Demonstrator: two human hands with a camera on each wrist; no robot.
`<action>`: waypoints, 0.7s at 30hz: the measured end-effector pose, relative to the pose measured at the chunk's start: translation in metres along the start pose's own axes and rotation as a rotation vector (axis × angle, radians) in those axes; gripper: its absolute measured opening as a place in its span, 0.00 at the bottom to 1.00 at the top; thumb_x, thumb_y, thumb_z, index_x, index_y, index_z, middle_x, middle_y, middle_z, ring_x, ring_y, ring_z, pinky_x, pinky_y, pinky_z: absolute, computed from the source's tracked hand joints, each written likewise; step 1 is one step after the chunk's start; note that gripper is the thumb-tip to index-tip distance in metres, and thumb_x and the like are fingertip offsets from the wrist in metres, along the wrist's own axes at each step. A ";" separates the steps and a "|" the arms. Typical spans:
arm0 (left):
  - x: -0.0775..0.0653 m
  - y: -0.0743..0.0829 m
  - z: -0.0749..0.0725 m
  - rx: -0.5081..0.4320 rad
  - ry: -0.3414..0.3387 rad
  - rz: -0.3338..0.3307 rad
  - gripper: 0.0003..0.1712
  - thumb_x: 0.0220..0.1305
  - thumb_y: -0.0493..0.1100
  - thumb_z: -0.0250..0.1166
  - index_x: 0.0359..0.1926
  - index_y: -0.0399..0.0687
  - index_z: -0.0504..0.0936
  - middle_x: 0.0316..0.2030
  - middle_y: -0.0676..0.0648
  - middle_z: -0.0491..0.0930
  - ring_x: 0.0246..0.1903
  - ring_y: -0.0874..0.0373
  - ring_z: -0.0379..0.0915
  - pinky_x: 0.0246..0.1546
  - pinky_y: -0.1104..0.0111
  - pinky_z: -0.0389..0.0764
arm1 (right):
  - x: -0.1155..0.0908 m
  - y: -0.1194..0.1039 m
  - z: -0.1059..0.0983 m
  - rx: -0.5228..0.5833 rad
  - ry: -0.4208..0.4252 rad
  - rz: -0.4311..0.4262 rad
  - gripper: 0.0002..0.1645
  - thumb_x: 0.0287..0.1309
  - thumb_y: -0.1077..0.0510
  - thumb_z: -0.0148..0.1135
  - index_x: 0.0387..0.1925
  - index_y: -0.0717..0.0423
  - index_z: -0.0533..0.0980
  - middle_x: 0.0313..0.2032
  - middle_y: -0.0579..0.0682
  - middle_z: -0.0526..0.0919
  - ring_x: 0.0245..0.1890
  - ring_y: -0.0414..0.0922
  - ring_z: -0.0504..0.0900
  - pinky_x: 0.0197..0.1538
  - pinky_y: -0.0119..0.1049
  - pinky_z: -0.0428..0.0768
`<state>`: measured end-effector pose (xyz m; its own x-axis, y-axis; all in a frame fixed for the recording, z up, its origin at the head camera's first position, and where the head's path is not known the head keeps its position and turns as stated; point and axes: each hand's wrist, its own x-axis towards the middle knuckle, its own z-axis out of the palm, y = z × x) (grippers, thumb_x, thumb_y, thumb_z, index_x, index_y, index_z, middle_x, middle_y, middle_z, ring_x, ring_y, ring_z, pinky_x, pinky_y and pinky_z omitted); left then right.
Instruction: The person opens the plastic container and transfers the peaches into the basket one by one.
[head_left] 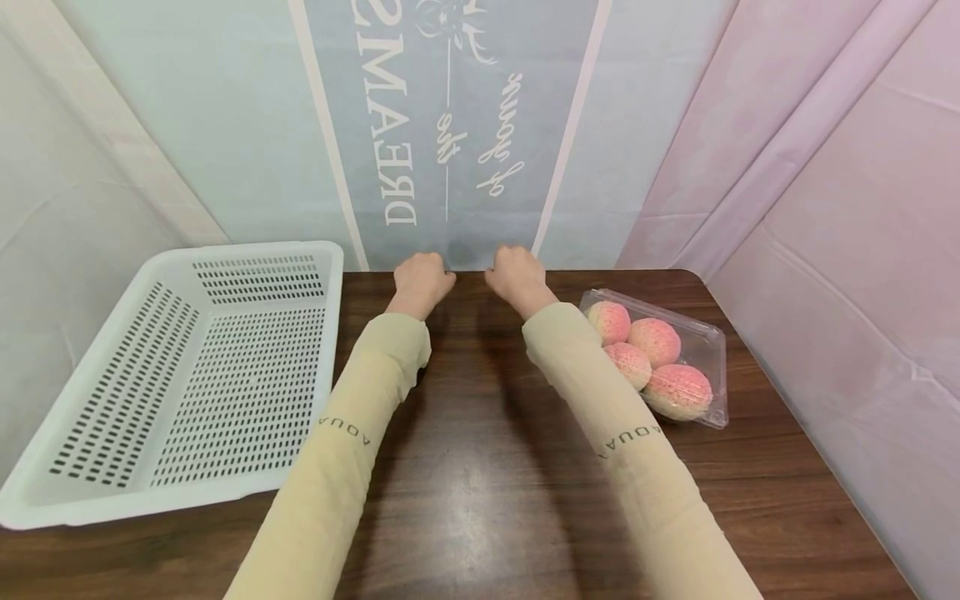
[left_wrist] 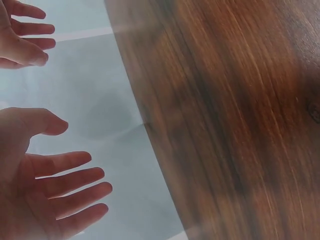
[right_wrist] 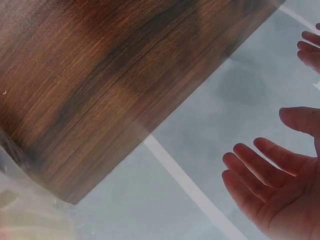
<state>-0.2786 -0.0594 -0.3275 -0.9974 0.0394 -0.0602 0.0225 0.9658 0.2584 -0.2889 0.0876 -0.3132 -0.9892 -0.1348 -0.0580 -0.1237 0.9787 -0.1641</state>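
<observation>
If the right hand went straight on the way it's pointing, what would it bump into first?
Probably the pale cloth with writing behind the table. The right hand points toward it, and I see nothing in between, but how big the gap is isn't clear.

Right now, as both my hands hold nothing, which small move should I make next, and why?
Probably move your right hand toward the clear container. That hand is empty, its fingers are extended, and the container, with four pinkish fruits inside, lies on its side of the table, while the white basket is on the left.
</observation>
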 end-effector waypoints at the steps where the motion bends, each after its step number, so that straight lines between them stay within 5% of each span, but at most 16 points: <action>1: 0.000 0.001 0.000 0.001 0.004 0.003 0.20 0.64 0.50 0.50 0.16 0.49 0.66 0.21 0.47 0.71 0.27 0.50 0.72 0.32 0.58 0.74 | 0.000 0.000 0.000 -0.001 -0.005 -0.003 0.20 0.60 0.50 0.50 0.44 0.62 0.72 0.44 0.60 0.76 0.42 0.54 0.77 0.39 0.47 0.77; 21: -0.001 0.006 -0.001 0.006 -0.007 0.011 0.18 0.63 0.49 0.49 0.20 0.47 0.72 0.26 0.44 0.75 0.29 0.50 0.74 0.33 0.58 0.75 | -0.007 0.001 -0.006 -0.030 0.023 -0.071 0.14 0.59 0.53 0.50 0.36 0.61 0.72 0.36 0.58 0.77 0.35 0.52 0.78 0.35 0.46 0.77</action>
<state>-0.2777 -0.0537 -0.3253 -0.9966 0.0517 -0.0640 0.0339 0.9667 0.2538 -0.2823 0.0903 -0.3072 -0.9794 -0.2005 -0.0250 -0.1953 0.9711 -0.1369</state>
